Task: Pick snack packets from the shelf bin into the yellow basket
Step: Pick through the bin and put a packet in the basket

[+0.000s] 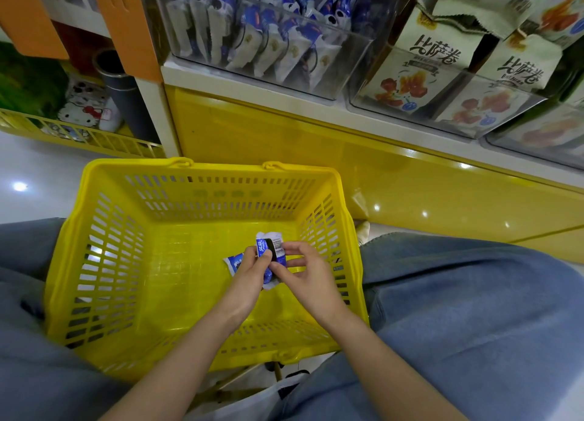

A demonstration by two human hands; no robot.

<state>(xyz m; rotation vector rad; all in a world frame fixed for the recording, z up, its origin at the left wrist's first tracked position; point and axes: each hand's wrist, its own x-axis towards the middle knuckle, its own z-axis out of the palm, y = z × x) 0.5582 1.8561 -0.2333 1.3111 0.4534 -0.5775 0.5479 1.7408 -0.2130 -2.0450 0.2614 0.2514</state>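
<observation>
Left hand (249,273) and right hand (308,277) grip packet (268,247) inside yellow basket (104,262).

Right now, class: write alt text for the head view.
The left hand and right hand hold a blue snack packet inside the yellow basket, beside a second packet; a clear shelf bin of packets stands above.

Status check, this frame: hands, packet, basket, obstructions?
Left hand and right hand pinch one snack packet over yellow basket. Second packet by left hand; held or lying, unclear. Nothing in the way.
</observation>
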